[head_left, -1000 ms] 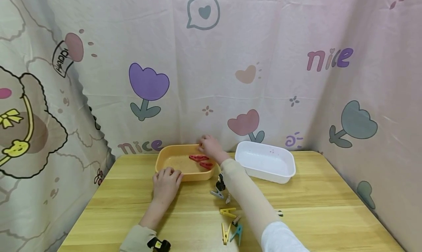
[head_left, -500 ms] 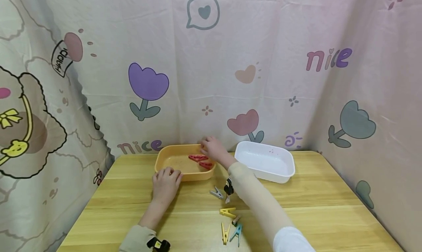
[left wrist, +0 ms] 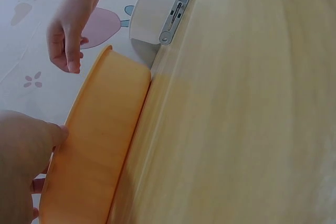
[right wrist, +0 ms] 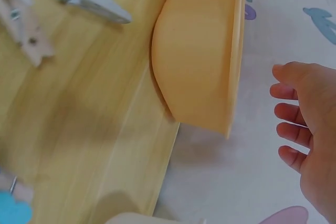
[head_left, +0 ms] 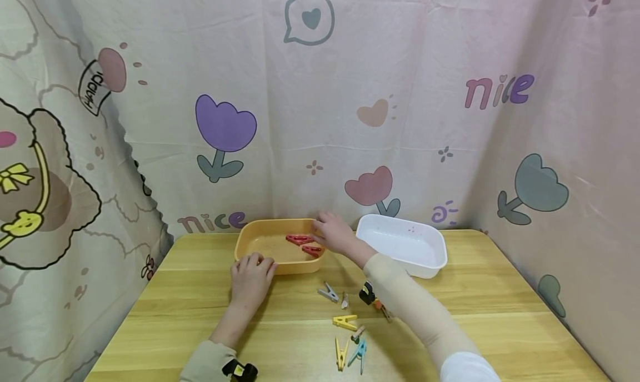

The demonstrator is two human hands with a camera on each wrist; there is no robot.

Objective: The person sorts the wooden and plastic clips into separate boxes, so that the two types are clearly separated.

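My left hand (head_left: 252,282) pinches the near left rim of a yellow-orange plastic tray (head_left: 287,269); in the left wrist view the thumb (left wrist: 59,134) lies on the tray's outer side and the other fingers go over the rim. Two red clothespins (head_left: 300,240) lie inside, toward the tray's right end. Above that right end hovers my right hand (head_left: 334,233), its fingers loosely bent. The right wrist view shows this hand (right wrist: 310,119) holding nothing and apart from the tray wall (right wrist: 197,51).
A white tray (head_left: 400,246) stands to the right. Nearer on the wooden table lie a grey clothespin (head_left: 328,293), a small wooden clothespin (head_left: 345,300), two yellow clothespins (head_left: 345,322), a blue-green one (head_left: 358,355) and another wooden one (head_left: 357,334). Patterned cloth (head_left: 310,121) hangs behind.
My right hand has drawn back to the right from the tray's far right rim, baring a clothespin with an orange part by the sleeve. The left hand has stayed put.
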